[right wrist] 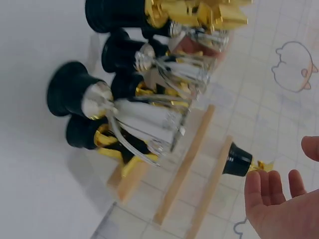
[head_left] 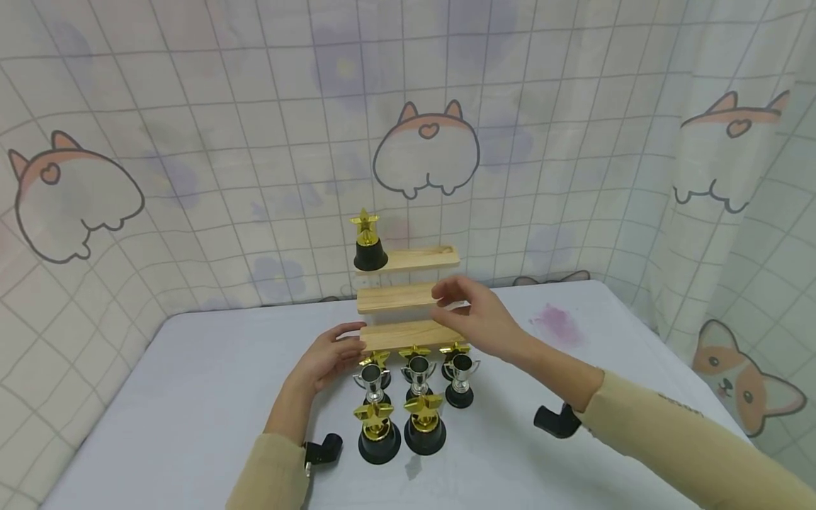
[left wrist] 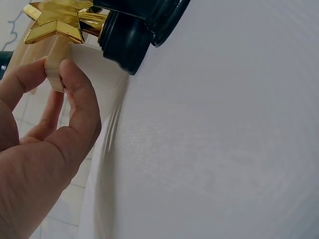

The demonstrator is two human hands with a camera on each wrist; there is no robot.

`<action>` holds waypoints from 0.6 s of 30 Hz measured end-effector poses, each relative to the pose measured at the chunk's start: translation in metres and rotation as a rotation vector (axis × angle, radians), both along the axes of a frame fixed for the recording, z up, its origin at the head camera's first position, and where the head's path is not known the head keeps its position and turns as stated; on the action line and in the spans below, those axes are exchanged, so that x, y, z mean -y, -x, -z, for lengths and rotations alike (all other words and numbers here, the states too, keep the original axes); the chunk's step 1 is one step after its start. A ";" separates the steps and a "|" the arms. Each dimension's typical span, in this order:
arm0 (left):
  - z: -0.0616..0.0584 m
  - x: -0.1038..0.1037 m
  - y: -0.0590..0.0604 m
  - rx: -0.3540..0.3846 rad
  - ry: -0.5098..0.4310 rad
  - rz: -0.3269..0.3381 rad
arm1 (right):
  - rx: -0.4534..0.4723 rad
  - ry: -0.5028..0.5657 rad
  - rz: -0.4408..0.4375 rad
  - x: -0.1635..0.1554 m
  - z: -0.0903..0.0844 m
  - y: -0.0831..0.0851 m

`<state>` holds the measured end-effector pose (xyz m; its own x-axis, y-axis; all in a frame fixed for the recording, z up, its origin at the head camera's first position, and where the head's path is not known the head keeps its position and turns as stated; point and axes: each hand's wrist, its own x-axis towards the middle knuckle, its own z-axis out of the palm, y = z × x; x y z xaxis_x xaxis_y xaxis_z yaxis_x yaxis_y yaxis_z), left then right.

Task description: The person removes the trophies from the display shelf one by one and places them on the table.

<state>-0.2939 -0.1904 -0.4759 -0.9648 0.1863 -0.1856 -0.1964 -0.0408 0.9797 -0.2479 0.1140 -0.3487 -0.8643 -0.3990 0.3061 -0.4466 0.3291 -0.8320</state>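
A three-tier wooden display shelf (head_left: 395, 299) stands at the table's far side. My left hand (head_left: 326, 356) pinches the left end of its lowest tier (left wrist: 56, 74) between thumb and finger. Hovering by the right ends of the tiers, my right hand (head_left: 474, 315) has loosely bent fingers and holds nothing. One gold star trophy (head_left: 370, 244) on a black base stands upright at the left of the top tier. In front of the shelf are three silver cup trophies (head_left: 460, 379) and several gold star trophies (head_left: 425, 425); the rear ones are partly hidden behind the cups.
A white cloth covers the table (head_left: 204, 397). Behind it hangs a checked curtain (head_left: 255, 177) with dog drawings. Black wrist mounts (head_left: 325, 450) show at both sleeves. A pink stain (head_left: 557, 324) marks the cloth at the right.
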 end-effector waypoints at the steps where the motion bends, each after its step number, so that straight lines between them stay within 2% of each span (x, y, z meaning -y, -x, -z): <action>1: 0.000 0.000 0.000 0.002 -0.001 0.001 | 0.008 -0.006 -0.008 0.002 -0.003 0.004; 8: -0.003 -0.001 0.000 0.009 -0.003 0.001 | 0.048 -0.064 -0.037 0.016 -0.023 0.039; 13: -0.003 -0.001 0.000 0.018 -0.003 0.000 | 0.071 -0.042 -0.002 0.026 -0.030 0.065; 18: -0.003 -0.001 0.000 0.016 0.003 -0.003 | 0.063 -0.059 0.040 0.040 -0.030 0.083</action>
<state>-0.2940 -0.1893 -0.4733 -0.9623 0.1825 -0.2019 -0.2123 -0.0387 0.9764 -0.3307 0.0744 -0.3188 -0.8968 -0.3792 0.2280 -0.3797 0.3950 -0.8365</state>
